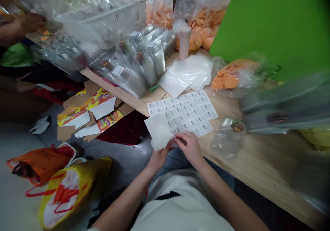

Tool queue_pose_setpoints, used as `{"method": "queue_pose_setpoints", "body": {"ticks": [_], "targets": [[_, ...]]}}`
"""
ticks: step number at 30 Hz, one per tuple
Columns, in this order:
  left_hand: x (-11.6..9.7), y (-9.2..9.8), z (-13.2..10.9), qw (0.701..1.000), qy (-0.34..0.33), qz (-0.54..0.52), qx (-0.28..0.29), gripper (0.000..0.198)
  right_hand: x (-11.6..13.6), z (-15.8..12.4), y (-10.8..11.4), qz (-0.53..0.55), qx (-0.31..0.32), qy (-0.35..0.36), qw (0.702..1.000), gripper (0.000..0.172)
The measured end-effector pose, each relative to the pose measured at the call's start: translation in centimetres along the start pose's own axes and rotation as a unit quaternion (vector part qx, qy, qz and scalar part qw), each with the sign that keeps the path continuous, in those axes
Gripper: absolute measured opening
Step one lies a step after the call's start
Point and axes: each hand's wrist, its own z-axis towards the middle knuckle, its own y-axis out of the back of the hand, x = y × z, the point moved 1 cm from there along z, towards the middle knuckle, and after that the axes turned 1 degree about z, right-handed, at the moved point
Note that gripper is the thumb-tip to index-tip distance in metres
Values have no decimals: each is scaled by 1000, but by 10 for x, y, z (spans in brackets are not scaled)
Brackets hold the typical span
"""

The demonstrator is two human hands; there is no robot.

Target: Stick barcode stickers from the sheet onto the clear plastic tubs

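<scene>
My left hand (160, 157) is closed on a flat white plastic bag (160, 129), holding it by its lower edge in front of the table edge. The fingers of my right hand (190, 146) are pinched together at the bag's right corner, and what lies between the fingertips is too small to make out. Just beyond my hands lie printed sticker sheets (190, 108), white with rows of small labels, partly covered by the bag. Behind them a loose pile of similar white bags (187, 73) rests on the table.
Stacked clear plastic containers (136, 65) and a white basket (116, 21) stand at the back left. A pale bottle (185, 42) and bagged orange discs (228, 79) are behind the sheets. Clear containers (228, 138) lie right. Flattened cartons (90, 112) sit left. A co-worker's hand (31, 22) shows far left.
</scene>
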Motion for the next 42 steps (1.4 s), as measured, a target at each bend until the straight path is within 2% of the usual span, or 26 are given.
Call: {"method": "queue_pose_setpoints", "body": {"ticks": [5,8,12,17,20,22,23,25,27,28,30,31,32,34,36,39,40,42], "targets": [[-7,1,7,999,27,-17,22,36,-5,8,12,45,1,-5,999,16],[-10,2,12,997,40,-51,28,35,-6,15,14,52,-21,-20,998,16],[-12,2,16,996,43,-79,-7,33,-2,20,12,56,-54,-36,996,16],[-14,-1,17,994,62,-95,5,32,-2,24,4,81,-45,-33,995,11],[-16,1,17,987,79,-135,-40,29,-11,31,4,94,-118,-75,986,17],[-20,3,13,973,123,-183,-64,29,-17,37,8,104,-189,-108,970,27],[-22,3,9,964,165,-201,-51,33,-19,38,11,109,-222,-121,961,32],[-29,1,-3,937,280,-205,40,50,-18,35,20,119,-272,-134,945,35],[-38,-6,-15,902,360,-180,156,67,-12,22,31,83,-277,-81,954,28],[-44,-11,-20,897,360,-168,194,69,-8,12,36,45,-255,-25,966,23],[-54,-25,-21,925,280,-135,217,57,1,-11,44,-46,-176,111,977,22],[-58,-34,-19,948,217,-108,205,47,4,-23,48,-80,-138,160,974,26],[-60,-44,-16,966,156,-76,192,37,6,-34,52,-94,-119,179,972,31],[-61,-64,-12,979,82,-9,185,27,8,-52,61,-62,-139,127,980,44],[-53,-85,-13,972,66,45,220,24,5,-64,72,41,-169,7,985,54],[-35,-110,-21,947,41,126,293,23,-8,-76,96,163,-207,-147,953,50],[-29,-117,-23,941,8,155,300,28,-15,-79,106,170,-239,-170,941,47],[-20,-127,-21,933,-93,214,275,42,-31,-83,127,165,-325,-195,911,48]]}}
